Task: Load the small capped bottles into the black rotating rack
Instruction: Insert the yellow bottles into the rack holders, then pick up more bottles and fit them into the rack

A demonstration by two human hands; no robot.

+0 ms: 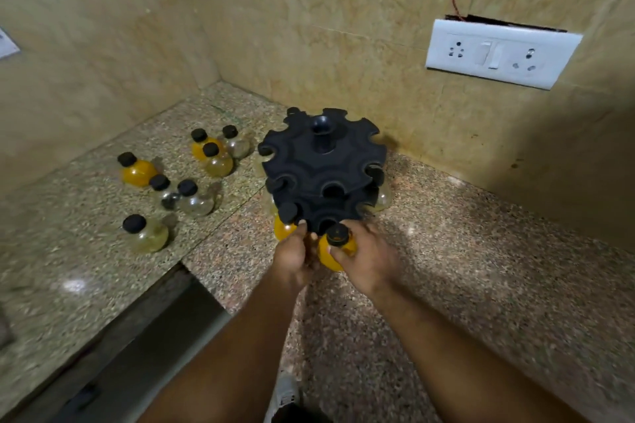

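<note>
- Currently, right hand [369,259] fingers [338,252] clamped on orange capped bottle [326,256]; black rotating rack [323,165] just beyond the fingertips.
- Left hand [293,257] fingers beside bottle; closure cannot be told.

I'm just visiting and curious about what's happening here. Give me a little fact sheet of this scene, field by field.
Setting: speckled stone counter in a tiled corner, socket plate on the wall
Rack: black rotating rack, some slots already hold bottles
Right hand: right hand grips an orange bottle at the rack's near edge
Left hand: left hand beside that bottle, fingertips at the rack; grip unclear
Waiting: seven loose bottles standing on the counter left of the rack, two orange, five clear or pale
</note>
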